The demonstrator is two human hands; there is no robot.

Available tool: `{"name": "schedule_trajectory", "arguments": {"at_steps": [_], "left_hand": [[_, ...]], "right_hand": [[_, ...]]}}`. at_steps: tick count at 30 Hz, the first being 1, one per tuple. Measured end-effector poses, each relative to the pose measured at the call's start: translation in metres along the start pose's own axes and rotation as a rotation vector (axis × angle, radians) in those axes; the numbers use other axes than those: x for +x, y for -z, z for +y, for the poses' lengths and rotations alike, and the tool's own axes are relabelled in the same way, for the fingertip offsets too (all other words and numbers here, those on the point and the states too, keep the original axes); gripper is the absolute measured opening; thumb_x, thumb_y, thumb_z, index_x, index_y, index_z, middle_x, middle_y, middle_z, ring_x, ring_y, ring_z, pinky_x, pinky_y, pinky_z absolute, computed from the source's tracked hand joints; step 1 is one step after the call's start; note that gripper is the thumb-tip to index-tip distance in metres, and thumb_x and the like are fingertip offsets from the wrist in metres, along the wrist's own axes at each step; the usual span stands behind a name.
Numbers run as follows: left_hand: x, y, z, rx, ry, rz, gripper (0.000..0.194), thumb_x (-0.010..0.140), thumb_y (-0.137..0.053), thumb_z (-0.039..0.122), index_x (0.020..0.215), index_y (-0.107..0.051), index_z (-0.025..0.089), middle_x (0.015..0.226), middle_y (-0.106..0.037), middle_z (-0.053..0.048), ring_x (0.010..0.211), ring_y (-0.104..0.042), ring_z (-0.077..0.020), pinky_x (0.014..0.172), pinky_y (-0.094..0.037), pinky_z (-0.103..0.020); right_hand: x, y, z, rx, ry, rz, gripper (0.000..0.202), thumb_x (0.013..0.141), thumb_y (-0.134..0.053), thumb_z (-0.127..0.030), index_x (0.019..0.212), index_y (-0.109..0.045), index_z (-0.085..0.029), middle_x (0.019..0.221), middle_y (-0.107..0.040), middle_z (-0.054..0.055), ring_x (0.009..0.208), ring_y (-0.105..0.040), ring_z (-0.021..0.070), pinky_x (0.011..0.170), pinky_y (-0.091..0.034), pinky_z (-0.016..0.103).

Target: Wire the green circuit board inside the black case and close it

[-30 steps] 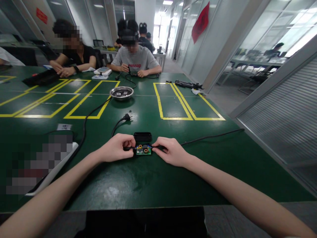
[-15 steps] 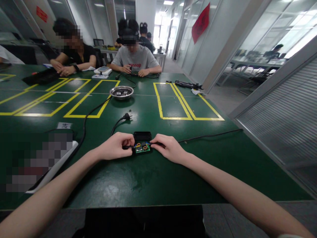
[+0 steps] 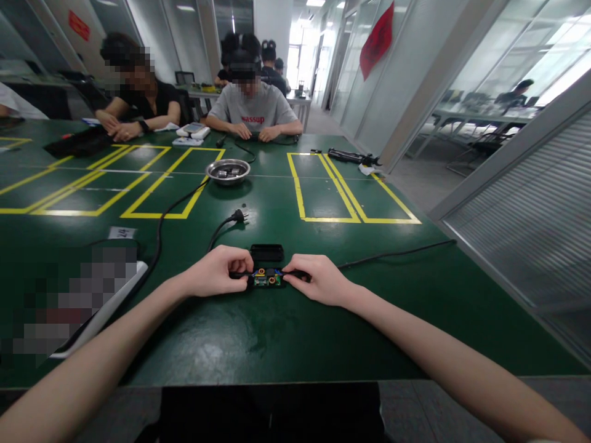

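Observation:
A small green circuit board (image 3: pixel 261 283) with copper-ringed coils lies in a black casing half on the green table in front of me. Its matching black casing half (image 3: pixel 266 252) rests just behind it, hollow side up. My left hand (image 3: pixel 217 271) is closed at the board's left end, fingers pinching the black power cord there. At the right end my right hand (image 3: pixel 321 278) pinches the other black cord (image 3: pixel 392 253), which runs off to the right. Blue wires show at the board's ends. My fingers partly hide where the cords enter the casing.
A black plug (image 3: pixel 239 216) lies behind my left hand. Farther back stands a metal bowl (image 3: pixel 228 179) with small metal parts. A white-edged, blurred flat object (image 3: pixel 133 277) is at left. Two co-workers sit across the table; a folded black tripod-like object (image 3: pixel 348 157) lies back right.
The board looks flatter in its casing than before. My right hand has shifted slightly, still pinching the cord. Across the table, a co-worker's raised hand has come down.

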State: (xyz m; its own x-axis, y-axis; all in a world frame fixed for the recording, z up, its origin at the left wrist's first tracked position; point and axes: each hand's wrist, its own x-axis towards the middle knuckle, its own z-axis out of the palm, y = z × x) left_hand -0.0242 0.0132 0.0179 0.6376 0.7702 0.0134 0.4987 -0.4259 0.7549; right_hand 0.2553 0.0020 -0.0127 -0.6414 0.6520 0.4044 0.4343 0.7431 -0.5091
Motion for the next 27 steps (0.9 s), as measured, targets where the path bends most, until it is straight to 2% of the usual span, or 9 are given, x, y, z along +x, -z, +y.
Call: {"name": "schedule_trajectory", "arguments": {"at_steps": [5, 10, 14, 21, 24, 27], "left_hand": [[-0.0008, 0.003, 0.0024, -0.013, -0.027, -0.057, 0.014, 0.08, -0.063, 0.029, 0.076, -0.063, 0.015, 0.065, -0.055, 0.003, 0.058, -0.047, -0.0101, 0.055, -0.036, -0.021], [0.0006, 0.0056, 0.003, 0.057, -0.135, -0.039, 0.014, 0.083, -0.062, 0.025, 0.072, -0.058, 0.017, 0.077, -0.061, -0.001, 0.071, -0.055, -0.0141, 0.067, -0.043, -0.024], [0.0012, 0.0057, 0.0008, 0.149, -0.13, 0.019, 0.017, 0.088, -0.059, 0.026, 0.074, -0.061, 0.017, 0.08, -0.062, -0.002, 0.074, -0.057, -0.0153, 0.07, -0.043, -0.024], [-0.0002, 0.0046, 0.0057, 0.331, -0.228, 0.013, 0.018, 0.09, -0.053, 0.018, 0.076, -0.064, 0.019, 0.083, -0.065, -0.004, 0.079, -0.06, -0.0175, 0.072, -0.044, -0.025], [-0.0003, 0.0018, 0.0074, 0.414, -0.277, 0.031, 0.017, 0.087, -0.054, 0.016, 0.074, -0.064, 0.019, 0.079, -0.066, -0.004, 0.076, -0.06, -0.0182, 0.072, -0.044, -0.027], [0.0007, -0.0007, 0.0057, 0.44, -0.282, 0.109, 0.012, 0.083, -0.058, 0.019, 0.078, -0.068, 0.018, 0.078, -0.069, -0.004, 0.076, -0.062, -0.0192, 0.076, -0.046, -0.03]], "right_hand": [[-0.0003, 0.0029, -0.0003, -0.015, 0.037, -0.03, 0.012, 0.098, -0.061, -0.02, 0.088, -0.068, -0.019, 0.082, -0.069, 0.004, 0.071, -0.064, 0.0162, 0.065, -0.047, 0.027], [0.0018, 0.003, 0.002, -0.15, 0.152, -0.055, 0.019, 0.102, -0.054, -0.019, 0.092, -0.07, -0.019, 0.089, -0.071, 0.008, 0.082, -0.064, 0.0208, 0.071, -0.049, 0.031], [0.0036, 0.002, 0.0023, -0.221, 0.11, -0.05, 0.022, 0.103, -0.051, -0.018, 0.094, -0.07, -0.019, 0.092, -0.072, 0.009, 0.086, -0.062, 0.0217, 0.074, -0.051, 0.033], [0.0045, 0.0088, -0.0002, -0.304, 0.228, -0.106, 0.022, 0.094, -0.053, -0.012, 0.105, -0.071, -0.015, 0.102, -0.073, 0.012, 0.088, -0.061, 0.0234, 0.075, -0.054, 0.036], [0.0036, 0.0089, 0.0017, -0.254, 0.215, -0.113, 0.024, 0.092, -0.054, -0.011, 0.106, -0.073, -0.016, 0.104, -0.073, 0.013, 0.09, -0.063, 0.024, 0.079, -0.056, 0.038], [0.002, 0.0062, 0.0086, -0.049, 0.105, -0.029, 0.024, 0.091, -0.058, -0.012, 0.105, -0.075, -0.019, 0.106, -0.073, 0.01, 0.095, -0.066, 0.0227, 0.085, -0.057, 0.038]]}}
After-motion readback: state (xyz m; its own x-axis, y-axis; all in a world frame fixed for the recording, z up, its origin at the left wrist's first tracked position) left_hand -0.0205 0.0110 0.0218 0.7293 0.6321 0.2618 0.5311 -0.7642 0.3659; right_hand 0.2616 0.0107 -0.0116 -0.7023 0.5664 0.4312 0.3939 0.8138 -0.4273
